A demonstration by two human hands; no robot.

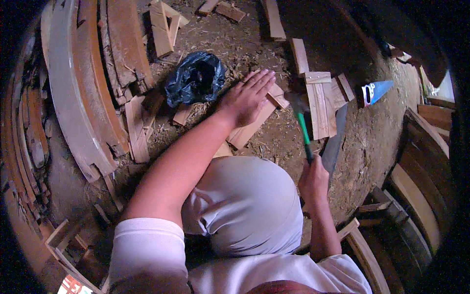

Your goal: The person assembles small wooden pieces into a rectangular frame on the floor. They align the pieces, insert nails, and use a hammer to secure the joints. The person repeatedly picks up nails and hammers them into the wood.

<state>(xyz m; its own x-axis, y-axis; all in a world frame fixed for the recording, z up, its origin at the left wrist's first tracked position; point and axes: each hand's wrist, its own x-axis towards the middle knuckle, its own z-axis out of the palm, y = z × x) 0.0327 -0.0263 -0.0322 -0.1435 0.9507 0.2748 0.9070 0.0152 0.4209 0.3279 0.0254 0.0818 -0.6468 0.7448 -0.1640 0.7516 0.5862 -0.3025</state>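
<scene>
My left hand (246, 99) lies flat with its fingers stretched out over a wooden board (254, 125) on the ground. A short wooden crosspiece (278, 96) sits at the board's far end, partly under my fingers. In my right hand (314, 180) is a hammer (303, 128) with a green and black handle, gripped near its lower end. The hammer's head is dark and blurred, just to the right of the crosspiece. Beside the hammer, farther right, lies a joined wooden piece (321, 108) with a short crosspiece across its far end.
A black plastic bag (196, 78) sits left of my left hand. At the right lies a handsaw (376, 92) with a blue blade. Long planks (73, 88) are stacked along the left. Wood offcuts (230, 12) and shavings are scattered on the dirt floor. Wooden frames (416, 193) stand at the lower right.
</scene>
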